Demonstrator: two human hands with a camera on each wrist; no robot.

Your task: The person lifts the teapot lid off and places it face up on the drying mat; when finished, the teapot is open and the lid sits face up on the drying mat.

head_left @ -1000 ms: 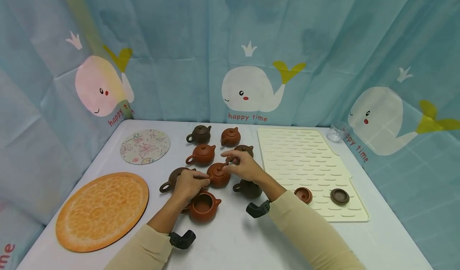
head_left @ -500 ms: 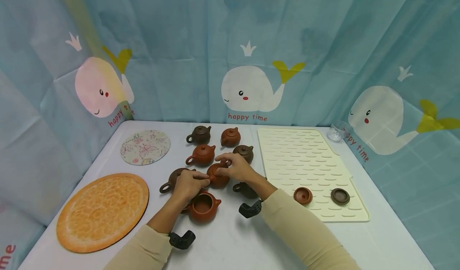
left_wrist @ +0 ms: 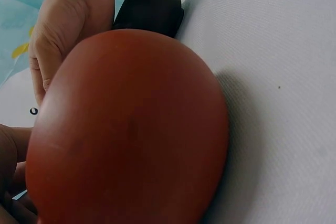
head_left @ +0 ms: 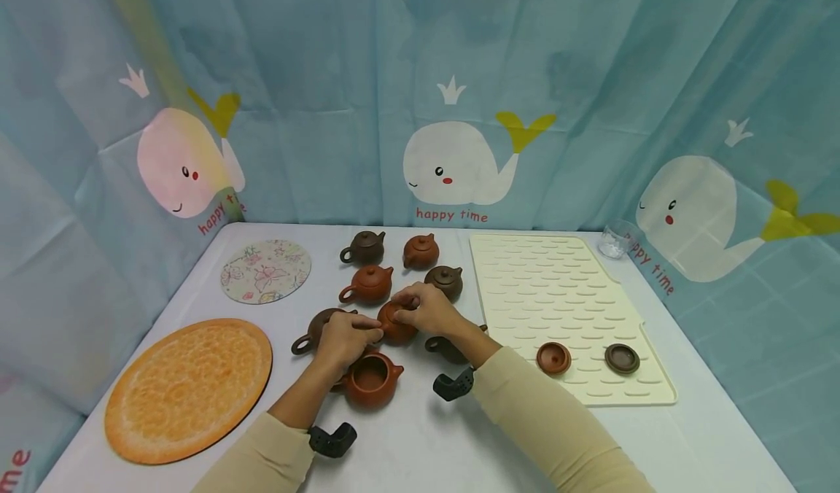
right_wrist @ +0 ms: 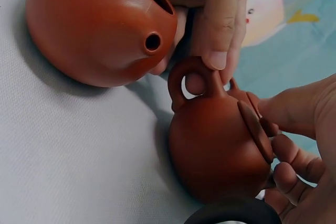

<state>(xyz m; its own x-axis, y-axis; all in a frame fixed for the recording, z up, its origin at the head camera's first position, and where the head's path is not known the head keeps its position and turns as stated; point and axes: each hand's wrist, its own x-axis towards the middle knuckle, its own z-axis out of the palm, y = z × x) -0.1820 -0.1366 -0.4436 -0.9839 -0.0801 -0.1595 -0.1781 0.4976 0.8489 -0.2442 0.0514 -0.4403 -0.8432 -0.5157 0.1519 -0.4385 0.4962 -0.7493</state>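
A small red-brown clay teapot point(head_left: 398, 330) stands mid-table between my hands. My left hand point(head_left: 344, 338) pinches its loop handle, as the right wrist view makes plain. My right hand point(head_left: 429, 311) is at the top, thumb and finger on the knob of the lid point(right_wrist: 255, 130), which sits at the pot's opening; whether it is slightly raised I cannot tell. Nearer me stands a lidless red-brown teapot point(head_left: 370, 381), its opening facing up. That pot's round body point(left_wrist: 128, 124) fills much of the left wrist view and hides the held teapot there.
Several brown and red-brown teapots, including a dark one point(head_left: 444, 281), crowd around my hands. A cream mat point(head_left: 545, 296) at right carries a red-brown lid point(head_left: 553, 359) and a dark lid point(head_left: 621, 359). Two round mats, orange point(head_left: 190, 391) and floral point(head_left: 265, 270), lie left. A glass point(head_left: 615, 241) stands back right.
My right hand has moved left and slightly down, from beside the teapot onto its lid knob. The left hand stays on the handle, and the surrounding teapots have not moved.
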